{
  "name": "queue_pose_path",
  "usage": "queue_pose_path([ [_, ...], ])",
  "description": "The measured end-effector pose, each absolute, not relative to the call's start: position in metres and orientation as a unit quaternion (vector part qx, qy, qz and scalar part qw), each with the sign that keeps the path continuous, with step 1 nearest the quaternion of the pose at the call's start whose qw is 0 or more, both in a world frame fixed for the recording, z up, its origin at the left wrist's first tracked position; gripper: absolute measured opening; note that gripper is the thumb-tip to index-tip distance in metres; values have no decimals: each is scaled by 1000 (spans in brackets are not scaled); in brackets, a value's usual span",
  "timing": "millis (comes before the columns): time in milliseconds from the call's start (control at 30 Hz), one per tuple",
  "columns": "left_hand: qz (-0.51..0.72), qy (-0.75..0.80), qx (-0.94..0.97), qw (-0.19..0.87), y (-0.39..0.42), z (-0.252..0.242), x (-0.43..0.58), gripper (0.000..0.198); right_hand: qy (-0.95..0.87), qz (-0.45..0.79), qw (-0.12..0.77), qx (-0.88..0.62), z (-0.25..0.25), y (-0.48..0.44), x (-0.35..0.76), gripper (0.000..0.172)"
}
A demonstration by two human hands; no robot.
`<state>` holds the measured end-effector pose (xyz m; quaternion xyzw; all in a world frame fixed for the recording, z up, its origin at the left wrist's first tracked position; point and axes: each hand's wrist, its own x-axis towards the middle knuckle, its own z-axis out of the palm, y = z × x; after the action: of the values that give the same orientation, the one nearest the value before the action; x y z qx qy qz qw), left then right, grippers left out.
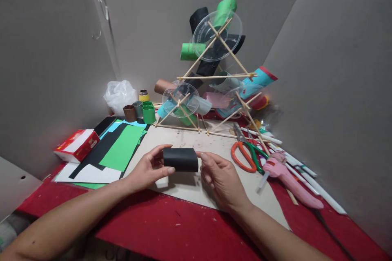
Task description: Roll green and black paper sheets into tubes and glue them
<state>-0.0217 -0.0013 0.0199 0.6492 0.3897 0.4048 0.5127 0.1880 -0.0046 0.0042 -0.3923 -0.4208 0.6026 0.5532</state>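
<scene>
A short black paper tube [180, 160] lies sideways above the pale board [141, 151]. My left hand [150, 167] grips its left end, thumb in front and fingers behind. At the tube's other end, my right hand [222, 173] has its fingers curled and closed, with the index fingertip at the tube's edge. Whether anything small is pinched there, I cannot make out. Behind both hands stand stick frames [217, 76] bearing clear plastic discs [235, 24] with coloured paper tubes around them.
Coloured paper sheets [122, 147] and a red box [78, 145] are at left. Small paper cups [149, 114], a yellow bottle [143, 95] and a plastic bag [119, 96] stand behind. Orange-handled scissors [243, 157], a pink glue gun [290, 181] and white rods [324, 193] lie right. Grey panels surround the table.
</scene>
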Motion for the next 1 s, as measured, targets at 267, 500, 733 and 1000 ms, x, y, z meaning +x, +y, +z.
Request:
queue_pose_path([
  [267,387,366,649,543,-6,18,-20,67,-450,596,514,-422,5,-7,185,33],
  [500,394,367,628,562,-7,21,-17,39,-530,517,517,-430,8,-8,185,33],
  [733,382,373,620,575,-6,19,-18,43,-530,526,510,-427,3,-5,184,35],
  [1000,445,387,687,425,-6,18,-22,77,-431,604,545,-391,-1,3,186,36],
])
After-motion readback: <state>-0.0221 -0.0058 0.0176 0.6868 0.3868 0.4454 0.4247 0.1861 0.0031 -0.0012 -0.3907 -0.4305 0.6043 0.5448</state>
